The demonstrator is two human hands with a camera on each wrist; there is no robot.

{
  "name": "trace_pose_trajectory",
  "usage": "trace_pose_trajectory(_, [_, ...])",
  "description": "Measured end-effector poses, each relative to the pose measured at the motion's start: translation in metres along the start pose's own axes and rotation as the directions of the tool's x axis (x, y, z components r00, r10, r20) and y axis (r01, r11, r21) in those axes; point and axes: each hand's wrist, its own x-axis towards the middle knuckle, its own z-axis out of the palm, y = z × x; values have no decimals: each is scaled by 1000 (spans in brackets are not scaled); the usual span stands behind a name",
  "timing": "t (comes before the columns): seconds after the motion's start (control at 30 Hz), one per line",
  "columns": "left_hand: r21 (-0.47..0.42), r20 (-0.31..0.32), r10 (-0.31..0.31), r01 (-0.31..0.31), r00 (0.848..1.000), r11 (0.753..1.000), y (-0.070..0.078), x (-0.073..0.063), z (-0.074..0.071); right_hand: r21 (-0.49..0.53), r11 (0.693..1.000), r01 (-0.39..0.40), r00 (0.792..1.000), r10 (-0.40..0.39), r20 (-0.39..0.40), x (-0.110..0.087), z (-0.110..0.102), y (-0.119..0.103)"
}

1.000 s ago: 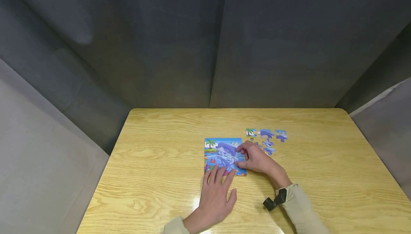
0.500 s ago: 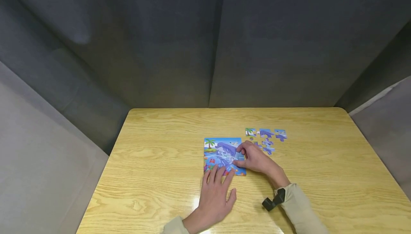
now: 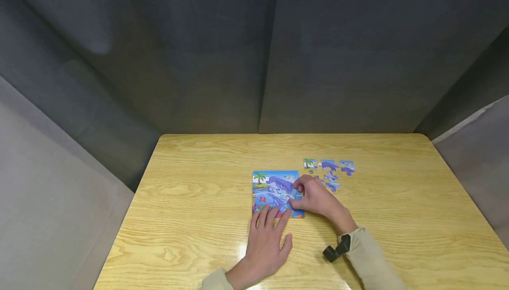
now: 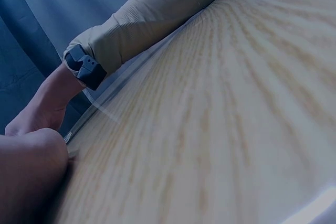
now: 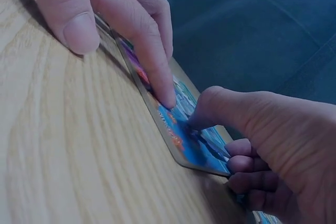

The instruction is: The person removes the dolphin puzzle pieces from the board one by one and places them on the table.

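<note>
A square dolphin jigsaw puzzle [image 3: 274, 184] with a palm tree and a crab lies on the table. My left hand [image 3: 265, 246] is spread at its near edge, with straight fingertips resting on the picture. At the puzzle's right side, my right hand [image 3: 316, 196] pinches a blue puzzle piece [image 3: 295, 193] between thumb and curled fingers; the hand covers part of it. The right wrist view shows the right thumb [image 5: 220, 111] on the puzzle face and the other fingers curled by its edge, with a left fingertip [image 5: 165, 95] close by.
Several loose puzzle pieces [image 3: 329, 166] lie beyond the right hand, some joined and one partly hidden by it. The wooden table [image 3: 191, 192] has its far edge against a dark curtain [image 3: 199, 60]. A black wrist strap [image 3: 338, 248] sits on the right sleeve.
The right fingers have shifted slightly, and a lighter blue patch of the piece now shows between thumb and index finger. The left hand stays in place.
</note>
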Motion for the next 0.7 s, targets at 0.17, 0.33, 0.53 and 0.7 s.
trace_pose_trajectory(0.17, [-14, 0, 7, -7, 1000, 1000, 0, 0, -1, -23, 998, 51, 998, -52, -19, 0, 0, 1])
trace_pose_trajectory(0.33, [-18, 5, -2, 2, 1000, 1000, 0, 0, -2, 19, 996, 88, 996, -87, -34, 0, -2, 3])
trace_pose_trajectory(0.53, [-23, 17, -4, 4, 1000, 1000, 1, -1, -2, 69, 992, 101, 994, -98, -47, -4, -8, 8])
trace_pose_trajectory(0.7, [-31, 20, -9, 10, 1000, 999, 0, 0, 0, 112, 988, 107, 991, -97, -93, -5, -15, 14])
